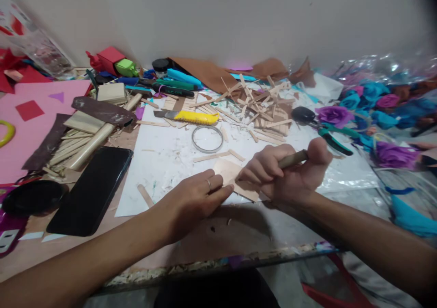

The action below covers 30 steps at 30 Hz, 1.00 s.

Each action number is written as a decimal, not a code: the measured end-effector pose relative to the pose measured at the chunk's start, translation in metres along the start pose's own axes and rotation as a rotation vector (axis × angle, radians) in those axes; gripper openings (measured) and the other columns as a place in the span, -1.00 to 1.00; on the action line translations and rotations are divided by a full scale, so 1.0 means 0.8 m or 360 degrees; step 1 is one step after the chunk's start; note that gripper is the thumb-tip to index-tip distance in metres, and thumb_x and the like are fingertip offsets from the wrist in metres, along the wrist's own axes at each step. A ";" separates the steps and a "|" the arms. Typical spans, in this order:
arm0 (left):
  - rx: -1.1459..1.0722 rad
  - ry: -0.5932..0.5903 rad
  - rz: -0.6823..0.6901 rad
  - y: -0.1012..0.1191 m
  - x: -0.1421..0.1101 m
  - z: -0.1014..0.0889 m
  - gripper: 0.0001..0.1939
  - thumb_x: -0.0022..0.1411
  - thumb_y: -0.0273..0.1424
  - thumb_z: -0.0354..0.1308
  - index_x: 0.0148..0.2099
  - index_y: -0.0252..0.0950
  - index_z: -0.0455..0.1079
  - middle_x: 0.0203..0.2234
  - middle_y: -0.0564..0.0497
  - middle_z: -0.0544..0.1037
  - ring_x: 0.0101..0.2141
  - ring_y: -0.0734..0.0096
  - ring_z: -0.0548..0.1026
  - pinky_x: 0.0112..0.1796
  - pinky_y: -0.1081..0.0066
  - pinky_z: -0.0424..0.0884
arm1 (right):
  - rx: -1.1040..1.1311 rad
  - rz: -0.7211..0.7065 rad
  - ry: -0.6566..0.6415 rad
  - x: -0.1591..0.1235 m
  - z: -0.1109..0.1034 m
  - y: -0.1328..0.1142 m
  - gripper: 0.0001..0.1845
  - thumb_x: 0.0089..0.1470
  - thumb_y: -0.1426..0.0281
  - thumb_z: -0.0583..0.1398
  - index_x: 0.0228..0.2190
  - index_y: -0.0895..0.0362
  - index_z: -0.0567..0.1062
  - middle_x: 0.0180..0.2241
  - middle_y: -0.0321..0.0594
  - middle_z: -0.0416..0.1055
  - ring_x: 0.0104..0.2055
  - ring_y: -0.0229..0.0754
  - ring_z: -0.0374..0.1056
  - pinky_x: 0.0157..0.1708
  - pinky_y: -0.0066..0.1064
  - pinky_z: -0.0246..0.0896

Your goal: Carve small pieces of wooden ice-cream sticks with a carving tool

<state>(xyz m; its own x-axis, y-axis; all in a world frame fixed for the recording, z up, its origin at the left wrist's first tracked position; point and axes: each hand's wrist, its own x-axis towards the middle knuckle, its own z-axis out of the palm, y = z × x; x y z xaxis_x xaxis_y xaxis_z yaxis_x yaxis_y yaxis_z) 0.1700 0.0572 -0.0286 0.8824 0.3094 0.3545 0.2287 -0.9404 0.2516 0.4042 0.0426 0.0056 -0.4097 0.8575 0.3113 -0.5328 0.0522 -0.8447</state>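
A small thin piece of pale wood (223, 169) lies near the front of the white paper sheet. My left hand (201, 192) rests on its left side, fingers laid flat and a ring on one of them. My right hand (283, 171) is closed around a slim, dark olive-brown handle (292, 159). That fist sits over the right part of the wood, and the tool's pointed end seems to touch the surface. Most of the tool is hidden by the fingers, so its kind does not show. Short wooden stick pieces (211, 156) lie just beyond.
A yellow utility knife (196, 116) and a roll of tape (207, 138) lie behind my hands. Broken craft sticks (262, 103) form a heap. At left is a black phone (92, 192); at right, green-handled pliers (331, 139) and paper flowers (334, 115). The table edge (191, 271) is close.
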 end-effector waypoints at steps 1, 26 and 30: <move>-0.0006 -0.0003 0.0003 -0.001 0.000 0.001 -0.79 0.49 -0.54 0.03 0.10 -0.35 0.35 -0.25 -0.02 0.47 -0.28 0.35 0.38 -0.28 0.39 0.33 | 0.0005 -0.0001 -0.0009 0.000 0.000 0.001 -0.28 0.22 -0.26 0.07 -0.64 0.06 0.14 -0.71 -0.45 -0.07 -0.66 -0.32 -0.15 -0.60 -0.36 -0.06; -0.0074 -0.0172 -0.0097 0.005 0.008 -0.012 -0.69 0.41 -0.63 -0.08 0.06 -0.34 0.40 -0.23 -0.04 0.44 -0.26 0.33 0.35 -0.29 0.37 0.27 | -0.0021 0.0184 -0.0179 0.023 0.006 0.000 -0.35 0.20 -0.08 0.14 -0.68 0.04 0.08 -0.73 -0.47 -0.12 -0.69 -0.37 -0.24 -0.65 -0.37 -0.20; -0.0110 -0.0260 -0.0135 0.006 0.011 -0.015 -0.71 0.37 -0.64 -0.05 0.00 -0.31 0.40 -0.24 -0.01 0.43 -0.28 0.33 0.34 -0.31 0.36 0.24 | -0.0008 0.0163 -0.0005 0.015 0.019 0.006 -0.37 0.13 -0.01 0.22 -0.69 0.04 0.05 -0.73 -0.47 -0.16 -0.69 -0.38 -0.24 -0.65 -0.39 -0.27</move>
<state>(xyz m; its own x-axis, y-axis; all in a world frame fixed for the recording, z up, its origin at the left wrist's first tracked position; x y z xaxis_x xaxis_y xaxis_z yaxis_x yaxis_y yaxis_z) 0.1736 0.0569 -0.0132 0.9174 0.3547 0.1802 0.2811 -0.8984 0.3374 0.3856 0.0450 0.0119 -0.4640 0.8569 0.2245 -0.4841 -0.0331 -0.8744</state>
